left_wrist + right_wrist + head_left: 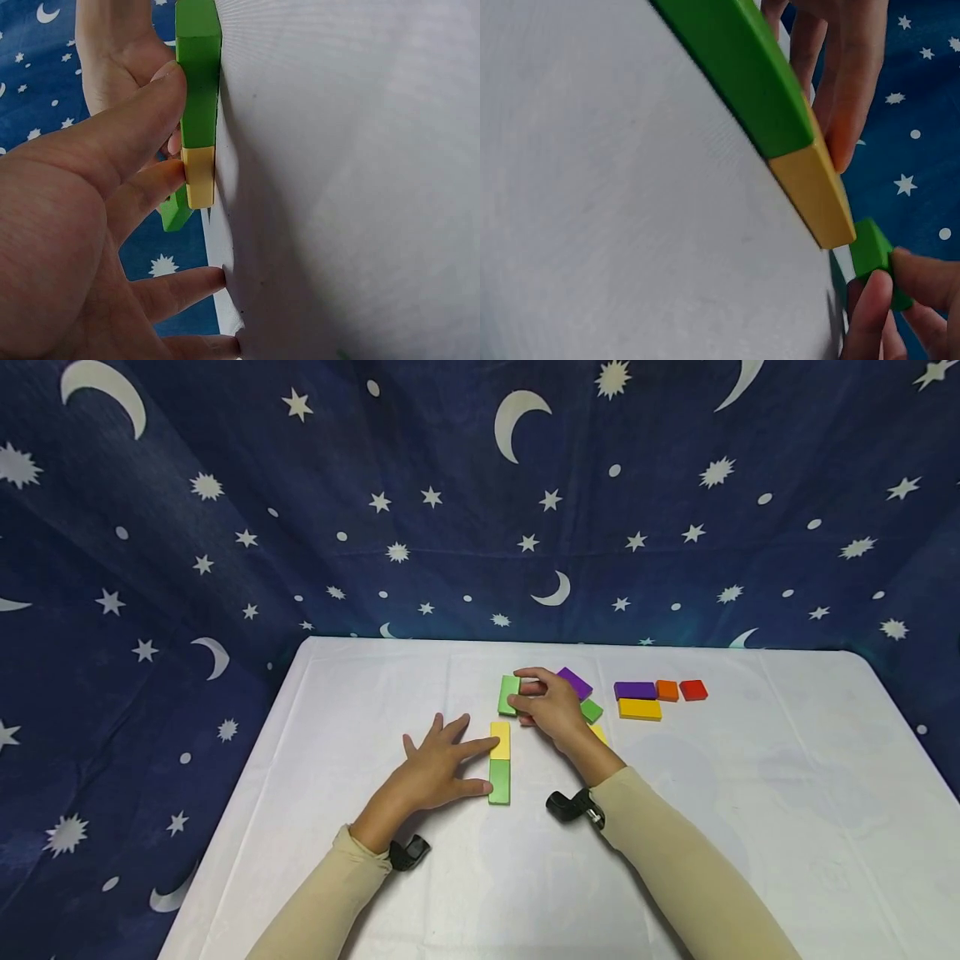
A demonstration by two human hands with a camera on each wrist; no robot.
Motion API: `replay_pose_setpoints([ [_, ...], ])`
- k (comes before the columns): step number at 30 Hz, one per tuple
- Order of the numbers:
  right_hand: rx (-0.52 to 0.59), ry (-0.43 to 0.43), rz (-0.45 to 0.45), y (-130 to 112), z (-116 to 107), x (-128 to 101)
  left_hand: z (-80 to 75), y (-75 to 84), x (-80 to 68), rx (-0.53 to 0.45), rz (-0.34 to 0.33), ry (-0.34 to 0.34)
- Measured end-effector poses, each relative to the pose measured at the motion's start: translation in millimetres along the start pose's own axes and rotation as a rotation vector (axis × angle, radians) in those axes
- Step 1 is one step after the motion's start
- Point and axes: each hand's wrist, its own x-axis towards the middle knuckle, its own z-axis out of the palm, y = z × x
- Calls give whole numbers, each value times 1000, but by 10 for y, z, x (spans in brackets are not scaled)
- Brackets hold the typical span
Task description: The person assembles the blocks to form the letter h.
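Note:
A yellow block and a green block lie end to end in a line on the white table. My left hand lies flat beside them with its fingers spread. The index finger touches the yellow block and the thumb touches the green one. Just beyond the line, my right hand pinches a light green block between thumb and fingers. In the right wrist view this pinched block sits close to the yellow block's far end.
A purple block and a green block lie behind the right hand. Further right sit a purple, an orange, a red and a yellow block. A star-patterned blue cloth surrounds the table.

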Motion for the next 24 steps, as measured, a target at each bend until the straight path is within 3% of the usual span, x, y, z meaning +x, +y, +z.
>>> replay_pose_setpoints([
  [24,-165,-16,-18,45,34,45,-7,-3,-3,5,6,-1],
])
